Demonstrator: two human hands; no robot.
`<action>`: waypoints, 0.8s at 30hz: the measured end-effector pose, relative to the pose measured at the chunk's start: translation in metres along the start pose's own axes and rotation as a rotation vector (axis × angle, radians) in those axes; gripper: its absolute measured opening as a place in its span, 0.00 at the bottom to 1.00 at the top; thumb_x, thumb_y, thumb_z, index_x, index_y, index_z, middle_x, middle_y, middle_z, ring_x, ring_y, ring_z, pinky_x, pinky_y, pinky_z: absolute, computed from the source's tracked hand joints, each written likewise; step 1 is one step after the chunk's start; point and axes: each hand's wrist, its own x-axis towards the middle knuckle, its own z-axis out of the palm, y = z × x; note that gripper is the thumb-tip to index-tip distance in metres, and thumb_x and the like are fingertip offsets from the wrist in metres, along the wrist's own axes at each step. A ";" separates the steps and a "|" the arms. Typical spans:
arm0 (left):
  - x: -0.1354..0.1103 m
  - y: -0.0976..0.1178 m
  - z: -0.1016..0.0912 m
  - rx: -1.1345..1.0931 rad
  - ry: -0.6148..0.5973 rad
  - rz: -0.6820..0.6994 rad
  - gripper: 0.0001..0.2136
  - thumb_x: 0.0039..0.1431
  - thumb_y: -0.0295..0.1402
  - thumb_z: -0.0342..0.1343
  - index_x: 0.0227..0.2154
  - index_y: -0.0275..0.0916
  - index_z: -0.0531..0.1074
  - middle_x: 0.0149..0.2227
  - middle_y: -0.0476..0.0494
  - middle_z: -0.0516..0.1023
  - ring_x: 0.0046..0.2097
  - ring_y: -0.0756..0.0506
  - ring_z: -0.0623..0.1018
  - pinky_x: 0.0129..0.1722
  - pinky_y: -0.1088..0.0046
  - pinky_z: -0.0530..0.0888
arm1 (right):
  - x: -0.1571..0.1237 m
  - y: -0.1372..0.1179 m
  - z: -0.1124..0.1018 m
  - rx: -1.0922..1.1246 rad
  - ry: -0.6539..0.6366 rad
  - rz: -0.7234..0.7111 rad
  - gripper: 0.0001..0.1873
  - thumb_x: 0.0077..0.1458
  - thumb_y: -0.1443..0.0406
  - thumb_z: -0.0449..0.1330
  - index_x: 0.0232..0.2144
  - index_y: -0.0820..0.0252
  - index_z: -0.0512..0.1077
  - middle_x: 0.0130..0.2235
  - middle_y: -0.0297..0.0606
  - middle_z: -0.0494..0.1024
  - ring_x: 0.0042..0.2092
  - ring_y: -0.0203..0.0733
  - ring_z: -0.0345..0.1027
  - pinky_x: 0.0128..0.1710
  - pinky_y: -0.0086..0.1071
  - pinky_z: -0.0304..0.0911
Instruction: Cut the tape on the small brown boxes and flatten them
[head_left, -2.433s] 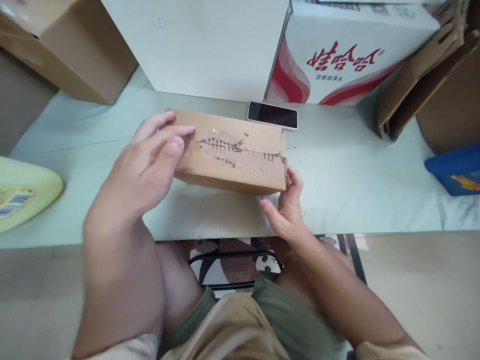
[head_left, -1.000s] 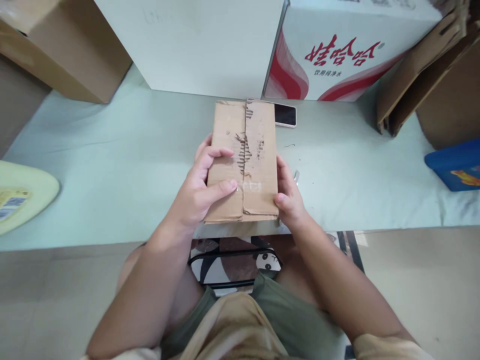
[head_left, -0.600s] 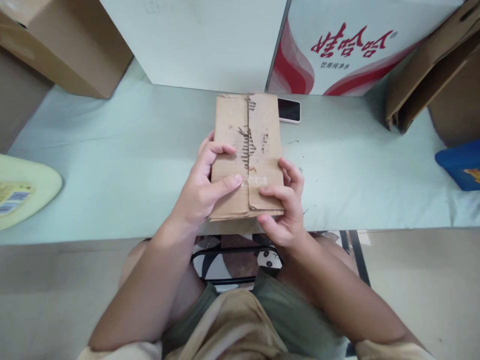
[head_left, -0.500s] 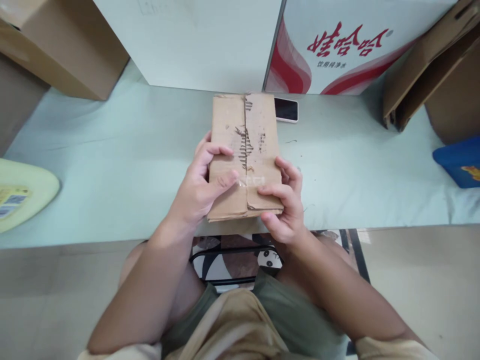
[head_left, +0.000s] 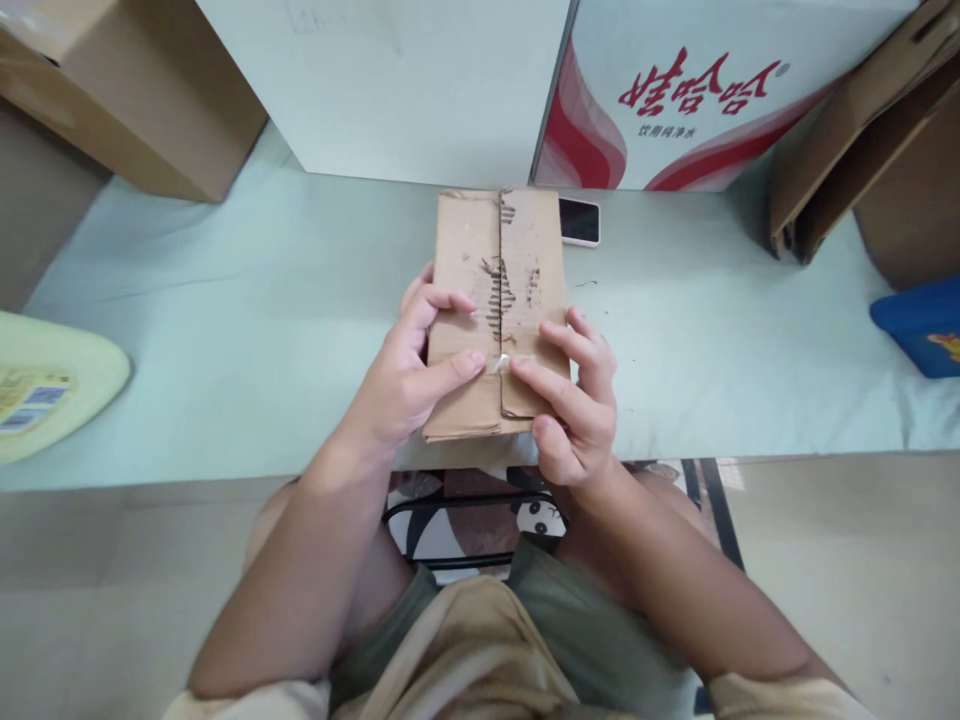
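A small brown cardboard box (head_left: 480,250) lies lengthwise away from me on the pale green table (head_left: 247,330), its two top flaps meeting along a torn centre seam with a scrap of clear tape. My left hand (head_left: 409,375) grips its near left side, thumb pressed on the left flap. My right hand (head_left: 574,395) holds the near right side, its forefinger and thumb reaching onto the right flap towards the tape at the seam.
A phone (head_left: 579,221) lies just behind the box. A white carton with red print (head_left: 675,90) and a plain white one (head_left: 405,80) stand at the back. Brown cartons (head_left: 127,90) sit left, folded cardboard (head_left: 855,130) right, a blue item (head_left: 919,325) far right, a yellow object (head_left: 52,385) far left.
The box was turned from crosswise to lengthwise. Since then my right hand has slid from the box's side up onto the right flap, fingers moving towards the tape at the seam.
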 end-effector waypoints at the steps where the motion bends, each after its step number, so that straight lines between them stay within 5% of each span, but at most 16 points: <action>1: 0.000 -0.001 0.000 0.000 0.001 0.001 0.17 0.55 0.41 0.64 0.46 0.48 0.68 0.64 0.42 0.69 0.65 0.33 0.72 0.60 0.50 0.78 | 0.001 0.001 -0.001 -0.018 -0.021 0.013 0.22 0.58 0.52 0.55 0.50 0.39 0.82 0.60 0.37 0.74 0.73 0.69 0.55 0.74 0.68 0.44; 6: 0.000 -0.002 0.000 0.014 0.001 0.000 0.17 0.55 0.42 0.64 0.46 0.48 0.67 0.66 0.44 0.66 0.67 0.33 0.70 0.63 0.51 0.76 | 0.003 0.003 -0.001 -0.073 -0.032 0.025 0.22 0.56 0.47 0.55 0.45 0.41 0.83 0.54 0.39 0.77 0.69 0.69 0.61 0.73 0.67 0.48; 11: 0.001 -0.002 0.000 0.009 0.017 -0.013 0.18 0.54 0.42 0.64 0.45 0.48 0.68 0.66 0.43 0.66 0.67 0.32 0.70 0.64 0.49 0.75 | 0.001 0.008 0.000 0.114 0.067 -0.016 0.25 0.61 0.42 0.51 0.48 0.43 0.77 0.58 0.40 0.73 0.68 0.66 0.61 0.73 0.65 0.49; 15: 0.003 -0.005 -0.004 0.081 0.026 0.024 0.17 0.55 0.43 0.63 0.47 0.49 0.69 0.64 0.43 0.69 0.67 0.31 0.70 0.64 0.47 0.74 | 0.010 0.021 -0.023 -0.166 0.274 0.295 0.21 0.64 0.46 0.49 0.44 0.51 0.71 0.44 0.45 0.75 0.52 0.57 0.73 0.57 0.56 0.67; 17: 0.004 -0.006 -0.008 0.154 0.034 0.066 0.17 0.56 0.43 0.62 0.47 0.49 0.70 0.62 0.43 0.71 0.66 0.31 0.70 0.64 0.45 0.73 | 0.017 0.030 -0.038 -0.375 0.104 0.577 0.17 0.61 0.51 0.54 0.45 0.53 0.70 0.33 0.39 0.73 0.39 0.52 0.72 0.45 0.48 0.68; 19: 0.005 -0.007 -0.012 0.197 0.064 0.082 0.16 0.57 0.42 0.61 0.48 0.49 0.71 0.61 0.43 0.71 0.66 0.31 0.69 0.64 0.45 0.74 | 0.021 0.035 -0.050 -0.550 -0.200 0.801 0.21 0.58 0.52 0.58 0.50 0.54 0.70 0.28 0.36 0.74 0.33 0.51 0.69 0.37 0.43 0.64; 21: 0.005 -0.007 -0.013 0.180 0.099 0.074 0.15 0.58 0.42 0.59 0.48 0.49 0.69 0.61 0.43 0.71 0.65 0.32 0.71 0.62 0.48 0.76 | 0.020 0.038 -0.054 -0.668 -0.428 0.859 0.28 0.57 0.52 0.60 0.57 0.55 0.69 0.30 0.38 0.78 0.32 0.53 0.70 0.34 0.40 0.61; 24: 0.005 -0.007 -0.009 0.109 0.103 0.049 0.15 0.61 0.41 0.57 0.49 0.49 0.67 0.60 0.44 0.71 0.60 0.35 0.75 0.56 0.51 0.79 | 0.015 0.035 -0.049 -0.686 -0.500 0.751 0.29 0.57 0.57 0.60 0.60 0.55 0.68 0.33 0.40 0.81 0.33 0.53 0.71 0.32 0.37 0.57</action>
